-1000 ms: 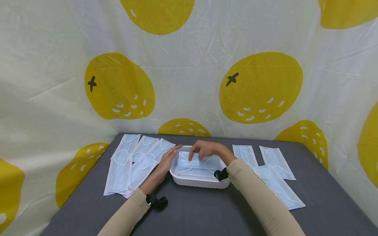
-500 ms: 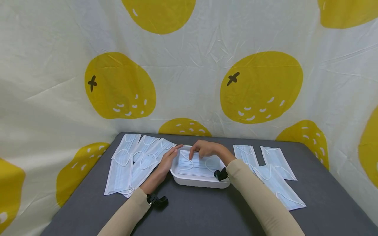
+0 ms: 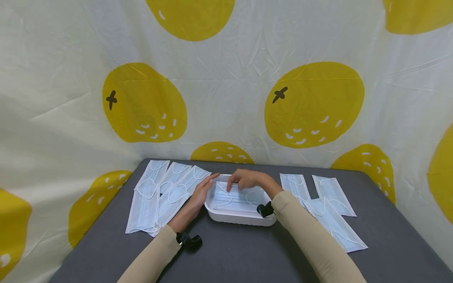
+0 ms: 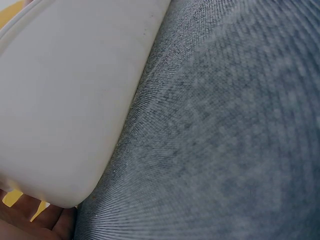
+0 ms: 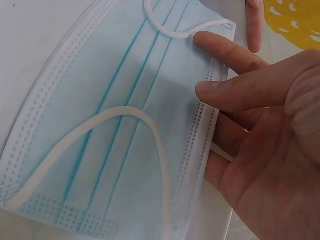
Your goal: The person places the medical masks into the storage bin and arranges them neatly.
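Note:
A white plastic tray (image 3: 240, 218) stands mid-table with a pale blue pleated face mask (image 3: 236, 201) lying flat in it, ear loops upward. My left hand (image 3: 200, 193) rests along the tray's left side, fingers fairly straight; the left wrist view shows its fingers (image 4: 50, 218) by the white wall (image 4: 75, 95). From above, my right hand (image 3: 247, 178) reaches into the tray. In the right wrist view, thumb and index finger lie on the mask (image 5: 125, 85) near its long edge, while other fingers pass behind that edge, pinching it.
Several face masks (image 3: 145, 204) overlap on the table's left side, close to my left forearm. More masks (image 3: 335, 224) lie to the right, beside my right sleeve. A white curtain (image 3: 226, 106) with yellow fruit prints hangs behind the dark grey table (image 3: 230, 251).

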Tool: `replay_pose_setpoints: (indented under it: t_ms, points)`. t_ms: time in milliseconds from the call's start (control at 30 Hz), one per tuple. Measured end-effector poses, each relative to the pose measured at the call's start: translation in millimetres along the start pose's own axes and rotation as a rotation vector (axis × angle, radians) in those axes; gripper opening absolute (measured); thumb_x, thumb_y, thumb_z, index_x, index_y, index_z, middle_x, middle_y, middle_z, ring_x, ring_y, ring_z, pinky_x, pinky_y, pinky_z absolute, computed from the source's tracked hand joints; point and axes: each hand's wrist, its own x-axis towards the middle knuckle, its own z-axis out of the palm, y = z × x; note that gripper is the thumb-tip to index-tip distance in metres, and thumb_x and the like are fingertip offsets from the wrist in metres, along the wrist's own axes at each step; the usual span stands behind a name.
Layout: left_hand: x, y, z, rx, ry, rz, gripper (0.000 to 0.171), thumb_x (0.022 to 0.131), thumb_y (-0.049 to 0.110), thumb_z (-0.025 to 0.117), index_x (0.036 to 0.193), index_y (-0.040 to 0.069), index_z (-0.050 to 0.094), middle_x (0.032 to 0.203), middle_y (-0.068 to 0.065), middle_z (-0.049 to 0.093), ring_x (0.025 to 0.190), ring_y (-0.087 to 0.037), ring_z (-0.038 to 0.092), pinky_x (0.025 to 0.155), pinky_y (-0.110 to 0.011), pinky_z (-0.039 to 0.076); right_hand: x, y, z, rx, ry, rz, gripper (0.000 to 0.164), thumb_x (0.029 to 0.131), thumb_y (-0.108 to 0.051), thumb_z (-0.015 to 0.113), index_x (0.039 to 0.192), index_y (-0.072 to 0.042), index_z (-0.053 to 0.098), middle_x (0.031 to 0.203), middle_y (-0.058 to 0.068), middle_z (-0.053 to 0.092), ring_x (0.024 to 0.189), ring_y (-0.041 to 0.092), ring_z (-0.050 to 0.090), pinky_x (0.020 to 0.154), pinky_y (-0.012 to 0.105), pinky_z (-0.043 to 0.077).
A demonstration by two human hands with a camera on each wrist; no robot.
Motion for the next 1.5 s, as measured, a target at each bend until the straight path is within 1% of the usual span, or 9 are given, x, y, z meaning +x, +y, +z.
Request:
replay_pose_setpoints:
  t_ms: [133,233,367,467,700,900,1000,1167,1500]
  points:
    - [0.7,0.1,-0.2,-0.007,-0.001,0.001,0.043,0.113,0.030,0.038,0.152,0.018,0.053,0.166,-0.009,0.040,0.159,-0.033,0.024,0.129,-0.059,0.014,-1,0,0,0.004,-0.012,0.004,0.056,0.080,0.022,0.047,0.115,-0.009,0.077,0.139,0.008,0.066,0.120,0.021,0.054,0.117,0.048,0.041]
    - [-1.0,6.0,-0.7,-0.018,-0.011,-0.009,0.044,0.114,0.026,0.036,0.154,0.014,0.051,0.166,-0.012,0.038,0.159,-0.035,0.022,0.129,-0.060,0.013,-2,0,0,0.018,-0.025,0.011,0.055,0.080,0.021,0.048,0.117,-0.009,0.076,0.141,0.009,0.065,0.129,0.023,0.054,0.121,0.051,0.039]
    - [-1.3,6.1,-0.4,-0.026,-0.013,-0.012,0.045,0.114,0.025,0.036,0.154,0.011,0.049,0.167,-0.014,0.037,0.159,-0.036,0.022,0.129,-0.061,0.013,-3,-4,0,0.030,-0.040,0.034,0.051,0.083,0.017,0.050,0.122,-0.007,0.074,0.145,0.011,0.063,0.140,0.028,0.052,0.122,0.053,0.037]
    - [0.1,0.5,-0.2,-0.025,-0.003,-0.005,0.044,0.114,0.028,0.037,0.154,0.015,0.051,0.166,-0.011,0.038,0.159,-0.034,0.023,0.129,-0.060,0.013,-4,-7,0,0.022,-0.042,0.052,0.048,0.086,0.014,0.052,0.125,-0.005,0.073,0.147,0.012,0.061,0.142,0.032,0.051,0.122,0.054,0.038]
    - [-0.9,0.7,-0.1,-0.004,0.003,-0.008,0.044,0.113,0.031,0.038,0.152,0.020,0.053,0.166,-0.008,0.040,0.159,-0.032,0.025,0.129,-0.059,0.015,-5,-13,1,0.014,-0.057,0.090,0.041,0.092,0.007,0.057,0.126,-0.008,0.072,0.151,0.013,0.057,0.144,0.035,0.048,0.122,0.055,0.037]
    - [0.0,0.1,0.3,0.004,0.004,-0.012,0.043,0.113,0.031,0.038,0.152,0.021,0.054,0.165,-0.007,0.042,0.158,-0.031,0.027,0.129,-0.058,0.016,-6,-15,-1,-0.012,-0.031,0.092,0.037,0.096,0.003,0.055,0.127,-0.007,0.072,0.146,0.012,0.061,0.137,0.033,0.054,0.119,0.052,0.043]
    - [0.4,-0.1,0.4,0.005,0.006,-0.009,0.043,0.113,0.030,0.037,0.152,0.020,0.053,0.164,-0.008,0.042,0.158,-0.031,0.027,0.130,-0.058,0.016,-8,-16,-2,-0.001,-0.011,0.094,0.035,0.099,0.001,0.053,0.128,-0.007,0.072,0.143,0.012,0.064,0.132,0.031,0.057,0.116,0.051,0.045]
    - [0.2,0.0,1.4,-0.003,0.012,-0.020,0.043,0.113,0.029,0.038,0.152,0.019,0.053,0.164,-0.008,0.042,0.158,-0.031,0.028,0.130,-0.057,0.017,-9,-16,-1,0.022,-0.012,0.097,0.034,0.101,-0.003,0.053,0.130,-0.007,0.070,0.142,0.011,0.064,0.130,0.030,0.059,0.116,0.051,0.046]
    - [-0.1,2.0,2.3,-0.007,0.016,-0.030,0.043,0.113,0.030,0.038,0.152,0.020,0.054,0.164,-0.008,0.043,0.157,-0.031,0.028,0.129,-0.058,0.017,-13,-13,-4,0.005,0.022,0.043,0.032,0.101,-0.005,0.055,0.129,-0.006,0.071,0.136,0.012,0.068,0.124,0.027,0.063,0.110,0.047,0.051]
